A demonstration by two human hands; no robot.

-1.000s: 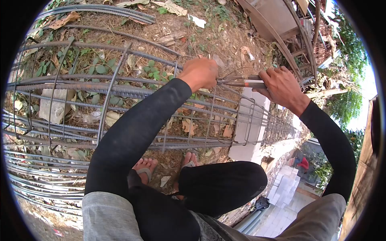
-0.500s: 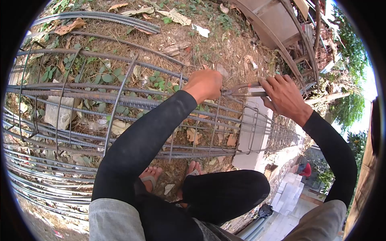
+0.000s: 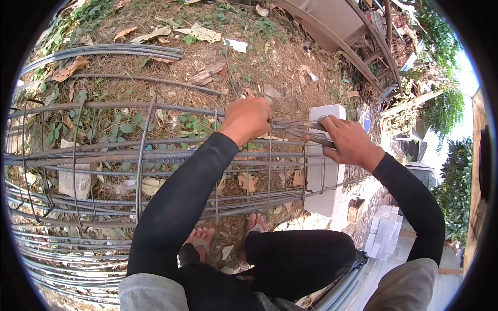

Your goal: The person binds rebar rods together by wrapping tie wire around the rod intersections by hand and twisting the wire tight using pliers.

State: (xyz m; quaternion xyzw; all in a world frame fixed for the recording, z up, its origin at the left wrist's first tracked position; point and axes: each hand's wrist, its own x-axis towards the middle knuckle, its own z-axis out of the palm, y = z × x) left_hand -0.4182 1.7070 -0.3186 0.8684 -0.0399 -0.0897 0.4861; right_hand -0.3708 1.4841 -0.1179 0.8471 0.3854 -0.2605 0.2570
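Observation:
My right hand (image 3: 353, 141) is closed round the handles of a pair of pincers (image 3: 298, 129). Their jaws point left, close to the fingers of my left hand (image 3: 246, 118). That hand is closed at an upper bar of the rebar cage (image 3: 179, 156), its back turned to me; whatever its fingers grip is hidden. Long ribbed bars run left to right through the cage, with square stirrups (image 3: 270, 171) set across them. A white block (image 3: 326, 173) stands under the cage's right part, below the pincers.
A bundle of thin bars (image 3: 119, 49) lies on the ground beyond the cage. More loose rods (image 3: 67, 251) are at the lower left. My sandalled feet (image 3: 254, 224) stand close to the cage's near side. A pale block (image 3: 75, 182) sits under its left part.
The view has shifted, so the ground and cage appear farther left and lower. The pincers have turned, their handles now slanting down to the right with my right hand. My left hand stays closed beside the jaws.

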